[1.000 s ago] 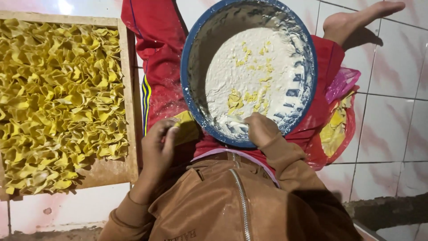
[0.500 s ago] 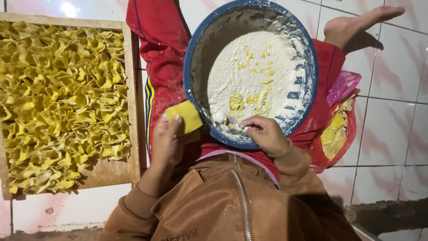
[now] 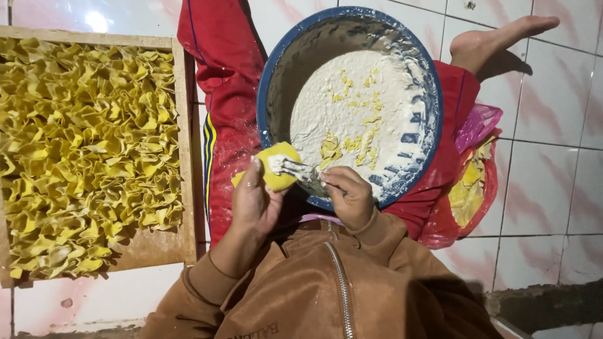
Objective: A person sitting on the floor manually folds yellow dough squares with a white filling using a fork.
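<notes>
white tiled floor (image 3: 546,188) with pinkish streaks all around, and the person sits right on it, legs in red trousers (image 3: 220,81) spread wide, one bare foot (image 3: 496,37) out at the upper right. between the legs sits a big blue bowl (image 3: 270,81), its inside coated with white filling (image 3: 358,107) flecked with yellow bits.

here's the left hand (image 3: 254,201), just off the bowl's near-left rim, its grip cupped under a yellow square wrapper (image 3: 276,164) that lies on the fingers. a dab of white filling is already on the wrapper. the right hand (image 3: 348,196) is at the bowl's near edge, its grip closed on a filling-smeared utensil (image 3: 300,169) whose tip touches the wrapper; what kind of utensil it is, i cannot tell under the paste. the two hands are close together, wrapper held above the thigh just outside the bowl.

over on the left, flat on the floor, a wooden tray (image 3: 182,125) is packed with folded yellow dumplings (image 3: 81,144), heaped tight across most of it, with a bare strip of board along its near edge. on the right, tucked beside the right leg, a red plastic bag (image 3: 487,188) lies open with a stack of yellow wrappers (image 3: 468,188) showing inside, and a bit of pink plastic (image 3: 480,122) above it. at the bottom, a brown zipped jacket (image 3: 314,289) fills the near view.
</notes>
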